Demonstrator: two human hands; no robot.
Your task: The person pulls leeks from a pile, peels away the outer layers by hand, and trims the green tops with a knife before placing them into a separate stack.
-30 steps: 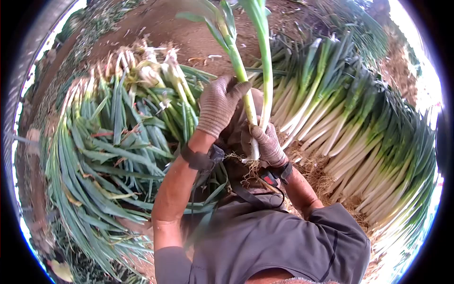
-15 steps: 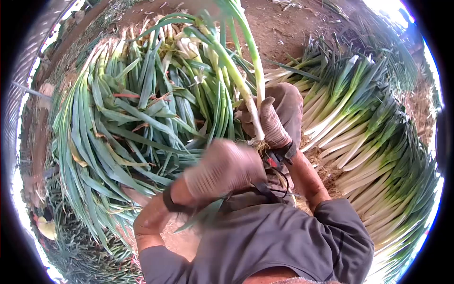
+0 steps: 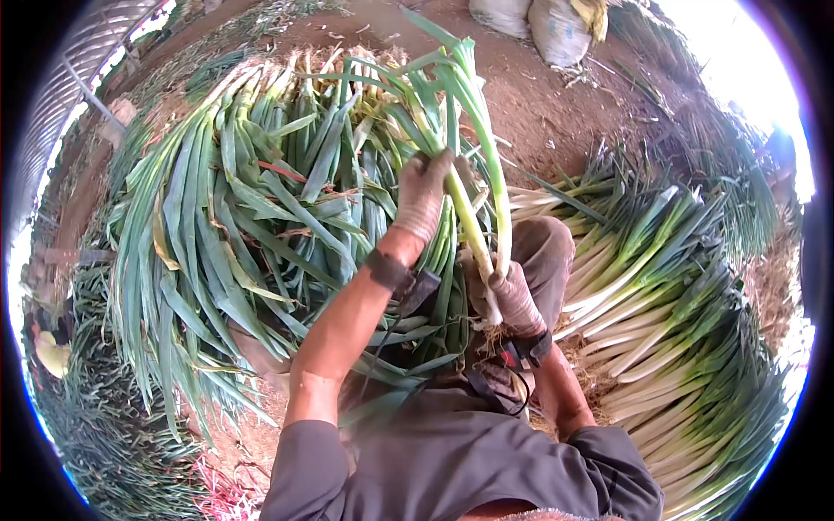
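Note:
Two long green onions (image 3: 500,195) stand upright over my lap, their white ends and roots low and their leaves pointing away from me. Around their white lower stalks my gloved right hand (image 3: 516,301) is closed, beside my knee. Higher up, my gloved left hand (image 3: 423,195) is closed at the leaves of the left stalk; its fingertips are partly hidden. A large heap of untrimmed green onions (image 3: 252,191) with broad leaves lies under and left of my left arm.
Rows of green onions with clean white stalks (image 3: 643,347) lie on my right. Sacks (image 3: 559,33) stand on the bare soil (image 3: 539,113) ahead. Pink and white string (image 3: 224,491) and cut leaves (image 3: 122,434) lie at lower left.
My left hand has gone from a blurred sweep near my lap up to the leaves. My right hand still grips the stalks. The view has shifted, bringing the sacks into sight.

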